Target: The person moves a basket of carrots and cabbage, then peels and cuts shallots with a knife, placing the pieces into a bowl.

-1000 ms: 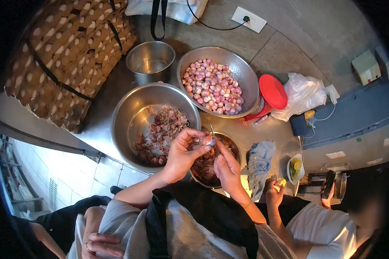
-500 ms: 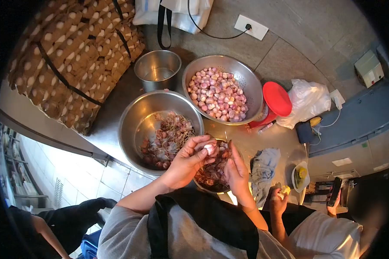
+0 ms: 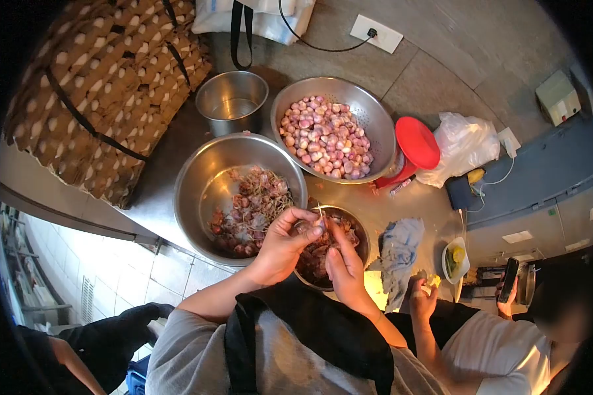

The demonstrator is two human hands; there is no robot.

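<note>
My left hand (image 3: 282, 249) is closed, pinching a shallot (image 3: 319, 224) between thumb and fingertips. My right hand (image 3: 346, 263) meets it there, closed on a small knife (image 3: 319, 209); only its thin blade tip shows, and the handle is hidden. Both hands are above a metal bowl (image 3: 365, 238) of loose reddish skins. Left of them stands a wide metal basin (image 3: 186, 191) with unpeeled shallots and dry stalks. Beyond the hands, a metal colander (image 3: 383, 135) carries many peeled pink shallots (image 3: 326, 135).
An empty-looking metal pot (image 3: 232, 122) stands behind the basin. Strapped egg trays (image 3: 99, 92) are at left. A red lid (image 3: 417, 143), a plastic bag (image 3: 464, 148) and a grey-blue cloth (image 3: 402, 253) lie to the right. A co-worker's hand (image 3: 423, 299) holds something yellow nearby.
My right hand has moved left, bringing the knife to the shallot in my left hand. Before, the hands were apart. The whole view has shifted slightly.
</note>
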